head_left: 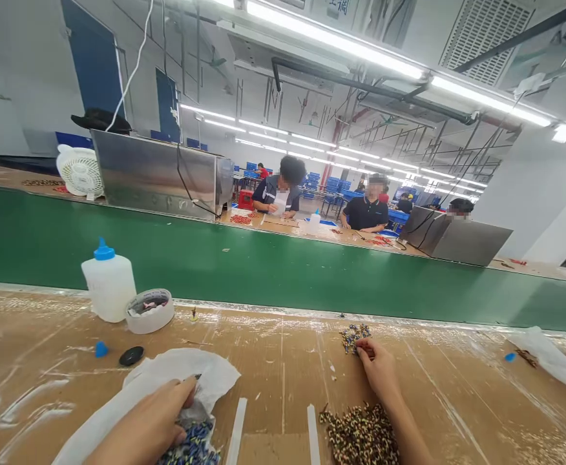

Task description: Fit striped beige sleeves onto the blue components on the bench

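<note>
My left hand (159, 413) is closed in a pinch over a white cloth-like sheet (210, 371), with a small dark part (197, 376) showing at its fingertips. Under that hand lies a heap of tiny blue and yellow-green parts (193, 445), partly covered by the fingers. My right hand (380, 368) has thumb and fingers pinched together at the edge of a small cluster of blue, yellow and dark parts (353, 337). Whatever those fingertips hold is too small to make out. Below the right wrist sits a larger heap of brown and cream parts (360, 436).
A white bottle with a blue cap (109, 284) stands beside a tape roll (150, 311) at left. Nearby lie a black lid (131, 356) and a blue cap (101, 349). Pale strips (237, 429) mark the tabletop. Beyond the green belt (273, 278), people work at another bench.
</note>
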Demonstrator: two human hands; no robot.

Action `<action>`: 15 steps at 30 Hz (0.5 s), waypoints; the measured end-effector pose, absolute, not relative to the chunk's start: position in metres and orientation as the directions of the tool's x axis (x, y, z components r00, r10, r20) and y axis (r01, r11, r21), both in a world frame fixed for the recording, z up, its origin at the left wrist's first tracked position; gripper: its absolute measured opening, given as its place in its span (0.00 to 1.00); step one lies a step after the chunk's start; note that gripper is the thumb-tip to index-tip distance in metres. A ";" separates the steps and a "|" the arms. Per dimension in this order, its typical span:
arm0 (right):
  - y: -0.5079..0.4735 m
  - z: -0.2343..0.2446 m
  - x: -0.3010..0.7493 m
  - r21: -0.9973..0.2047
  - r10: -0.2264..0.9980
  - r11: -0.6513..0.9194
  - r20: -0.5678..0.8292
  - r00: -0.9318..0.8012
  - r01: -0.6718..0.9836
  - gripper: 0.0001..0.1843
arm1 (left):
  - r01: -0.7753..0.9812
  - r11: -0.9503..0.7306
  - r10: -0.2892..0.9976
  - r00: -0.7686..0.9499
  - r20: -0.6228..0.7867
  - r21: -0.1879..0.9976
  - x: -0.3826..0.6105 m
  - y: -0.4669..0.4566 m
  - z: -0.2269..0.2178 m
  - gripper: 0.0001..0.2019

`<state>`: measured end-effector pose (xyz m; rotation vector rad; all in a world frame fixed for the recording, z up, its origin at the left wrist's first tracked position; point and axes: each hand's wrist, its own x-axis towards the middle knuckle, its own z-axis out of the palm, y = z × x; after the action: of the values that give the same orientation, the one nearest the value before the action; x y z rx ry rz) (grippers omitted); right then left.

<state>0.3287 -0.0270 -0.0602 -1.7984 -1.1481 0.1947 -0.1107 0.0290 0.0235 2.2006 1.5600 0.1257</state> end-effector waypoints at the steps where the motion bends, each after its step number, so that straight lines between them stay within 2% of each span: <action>1: -0.028 -0.060 0.329 -0.780 0.765 -0.101 0.337 0.549 0.618 0.15 | 0.887 -0.289 0.910 0.371 -0.182 0.361 -0.109 0.029 0.022 0.12; 3: -0.029 -0.058 0.331 -0.778 0.748 -0.110 0.345 0.567 0.619 0.17 | 0.895 -0.323 0.910 0.383 -0.160 0.307 -0.110 0.029 0.018 0.09; 6: -0.032 -0.054 0.332 -0.778 0.720 -0.119 0.360 0.593 0.617 0.19 | 0.887 -0.344 0.911 0.394 -0.118 0.307 -0.117 0.036 0.014 0.07; 9: -0.032 -0.049 0.329 -0.783 0.714 -0.095 0.377 0.590 0.615 0.19 | 0.847 -0.348 0.907 0.413 -0.085 0.401 -0.123 0.046 0.019 0.05; 12: -0.033 -0.047 0.324 -0.794 0.720 -0.066 0.381 0.580 0.604 0.20 | 0.783 -0.327 0.899 0.431 -0.082 0.528 -0.121 0.050 0.027 0.08; 15: -0.034 -0.046 0.319 -0.809 0.740 -0.043 0.368 0.563 0.586 0.20 | 0.750 -0.320 0.906 0.421 -0.044 0.579 -0.112 0.045 0.030 0.08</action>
<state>0.3188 -0.0343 -0.0456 -1.7260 -1.1084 0.1788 -0.1117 0.0455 0.0303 2.1559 1.3976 0.3940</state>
